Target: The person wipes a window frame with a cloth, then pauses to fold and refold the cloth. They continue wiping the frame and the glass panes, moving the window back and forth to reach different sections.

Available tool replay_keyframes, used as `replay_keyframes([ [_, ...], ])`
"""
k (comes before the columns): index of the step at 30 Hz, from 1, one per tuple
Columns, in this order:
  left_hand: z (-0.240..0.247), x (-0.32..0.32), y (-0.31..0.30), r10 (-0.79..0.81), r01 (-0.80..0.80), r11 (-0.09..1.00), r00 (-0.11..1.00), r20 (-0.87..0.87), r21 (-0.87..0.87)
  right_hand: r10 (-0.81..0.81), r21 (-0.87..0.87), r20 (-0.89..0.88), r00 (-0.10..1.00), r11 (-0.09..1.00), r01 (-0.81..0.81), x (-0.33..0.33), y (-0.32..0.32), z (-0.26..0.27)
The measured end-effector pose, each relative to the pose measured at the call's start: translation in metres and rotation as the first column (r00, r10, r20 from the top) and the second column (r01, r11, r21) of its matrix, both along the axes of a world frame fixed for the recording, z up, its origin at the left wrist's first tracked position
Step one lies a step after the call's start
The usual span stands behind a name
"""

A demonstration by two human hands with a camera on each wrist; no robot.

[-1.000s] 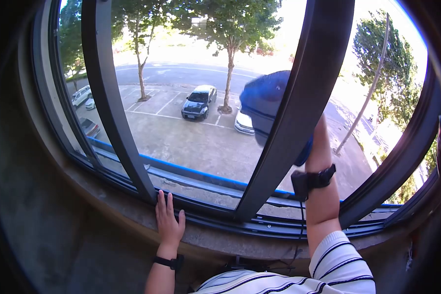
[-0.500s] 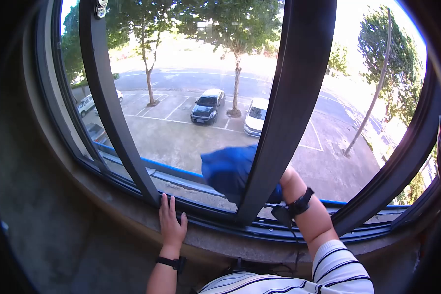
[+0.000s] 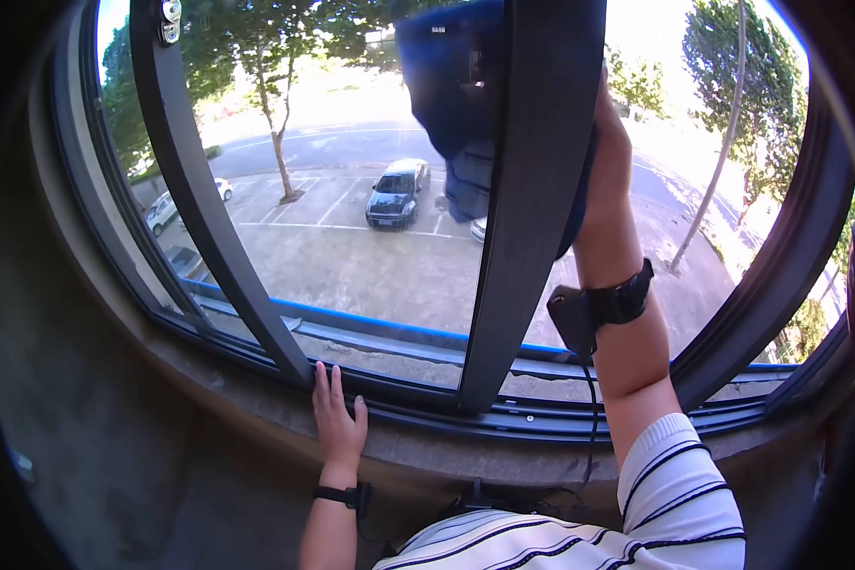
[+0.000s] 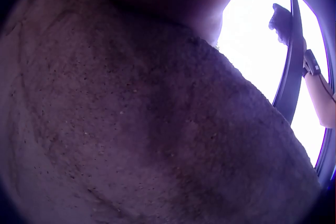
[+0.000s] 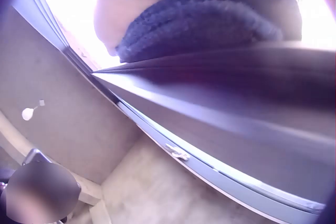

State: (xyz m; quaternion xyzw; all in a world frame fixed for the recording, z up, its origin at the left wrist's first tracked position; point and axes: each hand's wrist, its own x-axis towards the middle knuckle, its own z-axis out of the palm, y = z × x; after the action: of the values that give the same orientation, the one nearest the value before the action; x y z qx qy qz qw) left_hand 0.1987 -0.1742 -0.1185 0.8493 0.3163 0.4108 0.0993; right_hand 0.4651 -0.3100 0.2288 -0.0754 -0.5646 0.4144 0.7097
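Note:
A blue cloth shows through the upper part of the glass, behind a dark window post. My right hand reaches round the post's right side and holds the cloth; its fingers are hidden. Folded cloth bulges beside part of this hand in the right wrist view, above the frame edge. Low on the left, my left hand rests with straight fingers at the bottom window rail. In the left wrist view, the raised cloth appears small at the right.
A rough concrete sill runs below the window track. Another dark post stands at the left, with a metal latch. Outside are a parked car and trees. A person appears low in the right wrist view.
The right hand and blue cloth dropped from mid-window to near the bottom rail, then rose to the upper glass. The left hand stays at the rail; the head view has shifted slightly.

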Motion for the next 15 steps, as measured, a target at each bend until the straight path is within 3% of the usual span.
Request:
replay_keyframes([
  [1,-0.001,0.000,0.001,-0.001,0.001,1.000,1.000,0.004,-0.001,-0.113,-0.106,-0.066,0.991,0.989,0.105,0.006,-0.002,-0.017],
  [4,-0.005,0.001,0.003,-0.008,0.007,1.000,0.999,0.035,0.006,-0.233,-0.345,-0.162,0.959,0.924,0.167,0.013,-0.010,-0.089],
  [5,-0.005,0.000,0.003,-0.008,0.008,1.000,0.999,0.032,0.008,-0.256,-0.420,-0.148,0.955,0.891,0.173,0.015,-0.009,-0.113],
  [6,-0.005,0.000,0.004,-0.009,0.009,1.000,1.000,0.025,0.009,-0.320,-0.469,-0.022,0.947,0.840,0.273,0.023,-0.008,-0.142],
  [8,-0.003,0.000,0.002,-0.001,0.002,1.000,1.000,0.020,-0.001,-0.267,-0.516,-0.047,0.962,0.831,0.205,0.008,-0.010,-0.169],
  [10,-0.001,0.000,0.001,0.004,-0.004,1.000,1.000,0.011,-0.012,-0.266,-0.583,0.064,0.962,0.773,0.252,0.013,-0.002,-0.200],
  [11,-0.001,0.000,0.001,0.002,-0.001,1.000,1.000,0.011,-0.006,-0.261,-0.603,0.099,0.960,0.752,0.267,0.014,0.000,-0.208],
  [13,-0.001,0.001,0.001,0.001,-0.001,1.000,1.000,0.012,0.000,-0.274,-0.603,-0.025,0.961,0.771,0.204,0.022,-0.004,-0.215],
  [15,0.000,0.000,0.000,-0.002,0.002,1.000,1.000,0.010,-0.002,-0.396,-0.595,-0.165,0.904,0.770,0.229,0.013,-0.012,-0.170],
])
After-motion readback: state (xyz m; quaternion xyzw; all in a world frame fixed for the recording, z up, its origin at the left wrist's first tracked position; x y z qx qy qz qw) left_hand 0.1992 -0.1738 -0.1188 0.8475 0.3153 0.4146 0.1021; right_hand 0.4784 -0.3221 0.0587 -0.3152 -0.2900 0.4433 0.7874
